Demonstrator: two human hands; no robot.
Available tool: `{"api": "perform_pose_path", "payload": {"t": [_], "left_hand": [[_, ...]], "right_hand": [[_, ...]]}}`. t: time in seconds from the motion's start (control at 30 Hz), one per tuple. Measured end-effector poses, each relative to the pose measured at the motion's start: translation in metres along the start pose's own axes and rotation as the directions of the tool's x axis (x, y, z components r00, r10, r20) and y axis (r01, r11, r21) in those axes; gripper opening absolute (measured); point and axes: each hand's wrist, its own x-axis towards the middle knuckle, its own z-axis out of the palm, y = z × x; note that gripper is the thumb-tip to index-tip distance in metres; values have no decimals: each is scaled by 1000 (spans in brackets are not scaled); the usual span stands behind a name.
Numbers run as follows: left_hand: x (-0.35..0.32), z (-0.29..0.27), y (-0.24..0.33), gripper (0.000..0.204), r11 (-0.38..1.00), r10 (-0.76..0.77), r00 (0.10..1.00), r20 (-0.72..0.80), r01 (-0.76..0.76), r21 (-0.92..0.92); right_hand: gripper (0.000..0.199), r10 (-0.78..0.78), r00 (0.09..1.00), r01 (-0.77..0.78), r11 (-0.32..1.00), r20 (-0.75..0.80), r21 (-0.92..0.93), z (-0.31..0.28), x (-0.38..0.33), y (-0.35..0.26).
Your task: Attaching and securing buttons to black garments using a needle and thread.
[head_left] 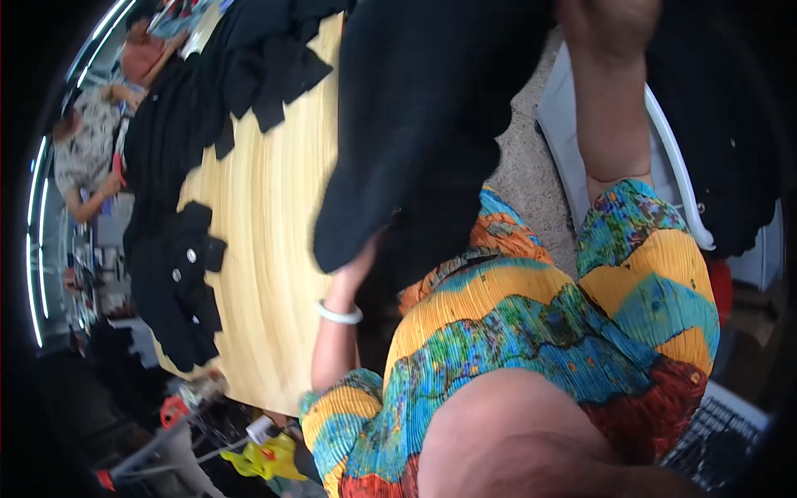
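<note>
A large piece of black cloth [432, 116], likely a garment, hangs in front of me, its edges smeared by motion. My right hand [610, 23] is raised at the top edge of the view; it looks curled closed at the cloth's upper right side, with its fingertips out of sight. Lower down, my left hand [362, 259] reaches behind the lower left edge of the same cloth. The cloth covers the left fingers, so their grip is hidden. A white bangle [339, 313] circles my left wrist.
On the left stands a pale wooden table [266, 274]; black garments [178, 282] lie along its far side. Two people [91, 145] are beyond it. At the right is a white rimmed container [677, 158] with black cloth [722, 141] beside it. A yellow bag [266, 458] sits below the table.
</note>
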Motion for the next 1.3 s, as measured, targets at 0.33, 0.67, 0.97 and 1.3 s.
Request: {"api": "perform_pose_path", "payload": {"t": [0.33,0.67,0.97,1.3], "left_hand": [[70,42,65,54,882,399,884,243,-298,-364],[65,30,46,15,941,140,913,-383,-243,-235],[30,70,63,79,957,272,958,89,-260,-128],[51,88,44,28,998,64,992,108,-64,-4]], "right_hand": [[30,242,954,-256,964,175,65,2,-17,-24],[28,470,854,-487,873,222,26,-12,-49,-52],[27,581,747,-630,774,323,67,-4,-59,-57],[26,705,605,-758,652,370,-4,-11,-53,-85]]}}
